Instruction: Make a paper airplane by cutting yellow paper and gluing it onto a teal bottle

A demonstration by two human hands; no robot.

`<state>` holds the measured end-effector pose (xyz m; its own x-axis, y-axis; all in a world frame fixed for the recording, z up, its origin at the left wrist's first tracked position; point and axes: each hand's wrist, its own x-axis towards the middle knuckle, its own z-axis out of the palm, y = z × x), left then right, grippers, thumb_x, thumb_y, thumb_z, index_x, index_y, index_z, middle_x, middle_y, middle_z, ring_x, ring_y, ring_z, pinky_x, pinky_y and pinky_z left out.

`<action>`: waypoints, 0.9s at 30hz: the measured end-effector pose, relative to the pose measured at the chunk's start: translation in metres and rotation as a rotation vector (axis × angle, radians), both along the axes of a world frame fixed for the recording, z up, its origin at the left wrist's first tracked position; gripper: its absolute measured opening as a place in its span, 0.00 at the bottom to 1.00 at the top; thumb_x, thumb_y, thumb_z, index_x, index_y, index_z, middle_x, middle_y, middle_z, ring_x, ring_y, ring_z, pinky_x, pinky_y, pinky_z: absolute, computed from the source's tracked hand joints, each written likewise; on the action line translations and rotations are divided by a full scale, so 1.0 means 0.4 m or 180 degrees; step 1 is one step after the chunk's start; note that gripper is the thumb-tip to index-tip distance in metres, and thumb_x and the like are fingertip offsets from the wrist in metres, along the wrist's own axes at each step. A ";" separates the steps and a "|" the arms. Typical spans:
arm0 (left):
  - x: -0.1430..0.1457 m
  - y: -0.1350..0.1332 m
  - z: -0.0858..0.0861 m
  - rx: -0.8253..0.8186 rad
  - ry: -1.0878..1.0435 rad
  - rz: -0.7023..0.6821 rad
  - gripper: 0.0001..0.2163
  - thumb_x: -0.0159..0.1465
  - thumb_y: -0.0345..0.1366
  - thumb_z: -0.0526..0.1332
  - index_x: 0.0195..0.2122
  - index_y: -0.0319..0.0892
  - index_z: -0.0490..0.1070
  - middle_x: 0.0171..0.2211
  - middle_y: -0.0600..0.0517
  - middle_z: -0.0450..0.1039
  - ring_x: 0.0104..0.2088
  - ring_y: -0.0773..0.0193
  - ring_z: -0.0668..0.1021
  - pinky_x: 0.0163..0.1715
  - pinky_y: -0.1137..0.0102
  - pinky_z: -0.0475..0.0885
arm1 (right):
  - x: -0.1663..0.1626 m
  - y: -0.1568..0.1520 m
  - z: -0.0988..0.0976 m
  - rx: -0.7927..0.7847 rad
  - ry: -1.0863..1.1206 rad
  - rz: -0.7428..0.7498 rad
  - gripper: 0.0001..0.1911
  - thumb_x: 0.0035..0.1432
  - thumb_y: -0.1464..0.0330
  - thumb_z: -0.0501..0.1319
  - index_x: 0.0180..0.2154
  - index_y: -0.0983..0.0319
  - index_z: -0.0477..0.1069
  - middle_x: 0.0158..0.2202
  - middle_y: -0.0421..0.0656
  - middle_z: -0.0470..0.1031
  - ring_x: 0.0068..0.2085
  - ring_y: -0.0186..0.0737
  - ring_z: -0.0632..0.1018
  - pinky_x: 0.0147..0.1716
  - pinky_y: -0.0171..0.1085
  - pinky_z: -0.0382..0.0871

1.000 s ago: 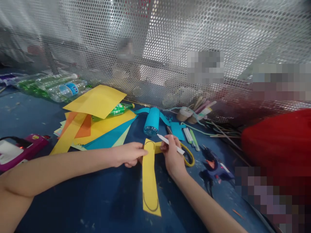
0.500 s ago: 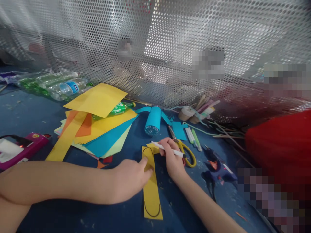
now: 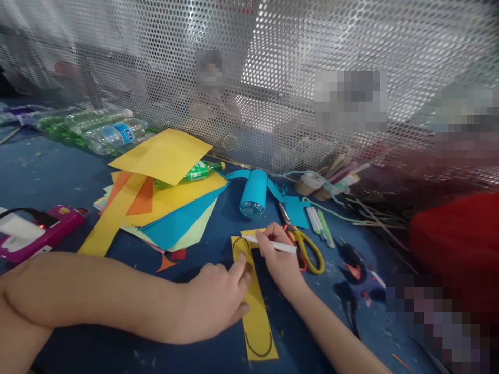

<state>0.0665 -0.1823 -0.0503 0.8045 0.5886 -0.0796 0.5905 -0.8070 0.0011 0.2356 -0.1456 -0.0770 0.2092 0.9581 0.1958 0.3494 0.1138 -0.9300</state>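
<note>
Right hand [image 3: 279, 259] grips pen [image 3: 286, 247] at far end of strip [image 3: 258, 304] running lengthwise away; left hand [image 3: 216, 298], unclenched, rests on it.

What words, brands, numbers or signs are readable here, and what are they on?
Nothing reads clearly.
Green bottle: white lettering, too blurred.
Blue label on a clear bottle: too small.
Sticker on the magenta power strip: unreadable.
Yellow strip: drawn curves, no letters seen.
</note>
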 end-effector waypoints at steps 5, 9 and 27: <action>0.003 0.000 -0.002 -0.0045 0.0013 0.0007 0.25 0.66 0.46 0.49 0.60 0.35 0.57 0.58 0.29 0.59 0.31 0.55 0.79 0.25 0.64 0.73 | 0.010 0.007 -0.005 0.0021 -0.0155 -0.0097 0.14 0.54 0.66 0.58 0.21 0.57 0.54 0.15 0.32 0.57 0.19 0.32 0.58 0.20 0.34 0.51; 0.003 0.001 -0.008 -0.0029 0.0014 0.0031 0.26 0.66 0.47 0.49 0.60 0.36 0.57 0.59 0.30 0.58 0.31 0.55 0.79 0.24 0.64 0.73 | 0.013 0.006 -0.004 0.0044 -0.0273 -0.0119 0.14 0.53 0.67 0.57 0.20 0.57 0.53 0.15 0.32 0.56 0.19 0.32 0.59 0.20 0.33 0.52; 0.001 0.002 -0.013 0.0083 -0.0063 -0.0056 0.27 0.66 0.47 0.48 0.60 0.34 0.57 0.58 0.31 0.60 0.29 0.54 0.79 0.21 0.63 0.73 | 0.000 0.009 0.001 -0.0126 -0.0345 -0.0040 0.14 0.52 0.66 0.57 0.20 0.57 0.53 0.14 0.31 0.57 0.18 0.31 0.59 0.19 0.32 0.53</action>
